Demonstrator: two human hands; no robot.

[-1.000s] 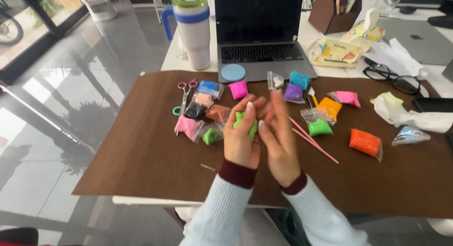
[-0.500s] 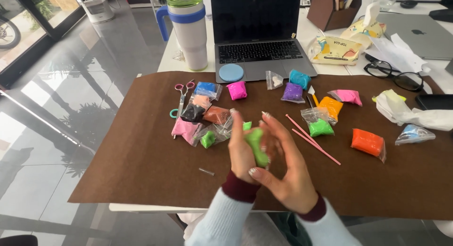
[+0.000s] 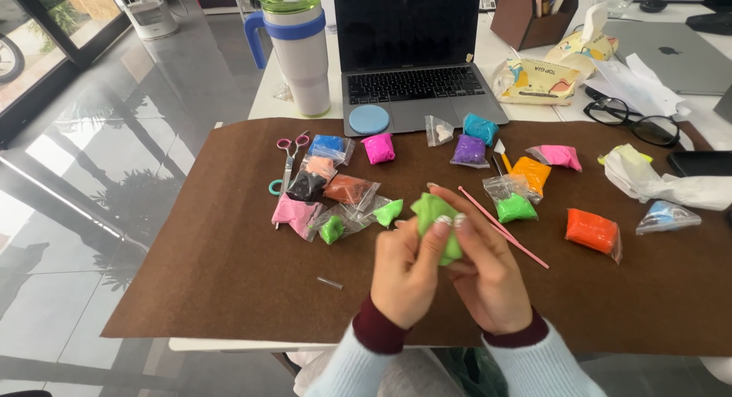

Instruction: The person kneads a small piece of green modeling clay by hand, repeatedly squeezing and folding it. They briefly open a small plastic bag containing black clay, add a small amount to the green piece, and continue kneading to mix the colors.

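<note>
At the far left of the brown mat (image 3: 229,267), a pair of pink-handled scissors (image 3: 290,157) is seen lying beside a cluster of small clay bags: pink (image 3: 293,212), black (image 3: 306,186), blue (image 3: 329,145) and brown-red (image 3: 347,190). A small green scrap (image 3: 388,212) lies on the mat just beside this cluster; half a second ago it was partly hidden behind the raised left hand. A tall white tumbler (image 3: 303,50) with a blue handle and a laptop (image 3: 415,58) are set on the white table beyond the mat.

In the middle, a lump of light green clay (image 3: 435,222) is held above the mat between both hands. The left hand (image 3: 408,275) is closed on it from the near side, its thumb pressed onto the top of the lump. The right hand (image 3: 488,271) is wrapped about it from the right and below, fingers curled under. Compared with the earlier frame, the clay has been turned from a long upright strip into a broader wad, and the hands have been lowered and drawn closer together.

To the right, two pink sticks (image 3: 499,225) lie slanted on the mat, close beside the right hand. Further right are found a bag of green clay (image 3: 515,206), an orange-yellow bag (image 3: 531,172), an orange bag (image 3: 591,231) and crumpled white tissue (image 3: 671,187). A pair of black glasses (image 3: 633,121) rests on the table.
</note>
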